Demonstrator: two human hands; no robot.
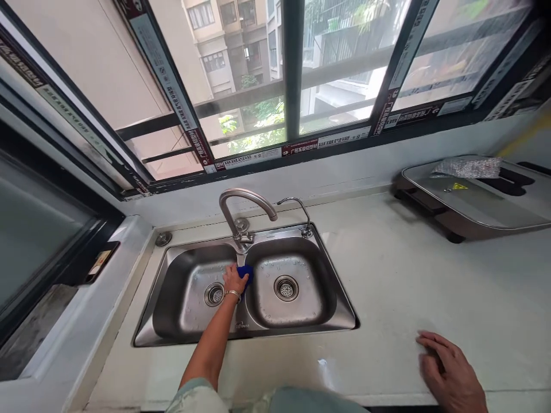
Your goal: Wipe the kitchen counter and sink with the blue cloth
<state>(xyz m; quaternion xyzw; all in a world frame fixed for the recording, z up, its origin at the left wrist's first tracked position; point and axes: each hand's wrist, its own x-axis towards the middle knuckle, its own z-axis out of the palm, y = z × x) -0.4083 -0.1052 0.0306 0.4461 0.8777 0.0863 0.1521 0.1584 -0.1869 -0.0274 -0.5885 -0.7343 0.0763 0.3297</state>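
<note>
One deep-blue cloth, soft and bunched into a small lump, sits on the divider between the two sink basins, just in front of the faucet base. The left hand has its fingers pressed over the cloth, gripping it from the left side; a pale bracelet circles that wrist. The right hand is at the lower right over the counter, its fingers loosely bent and close together, the thumb apart from them.

The sink is brushed steel with rounded basins — water drops dot the left basin and the right basin, and each has a round, perforated drain. The large faucet is a dull metal arch; the small tap beside it is thinner and shinier. The counter is pale, smooth and faintly glossy.

The sink's straight rim borders the counter, with a narrow strip behind it below the window and a broader band in front. A wide, open stretch of counter lies to the right — it reaches the dark-sided, glass-topped appliance, on which crinkled silvery wrap rests.
</note>
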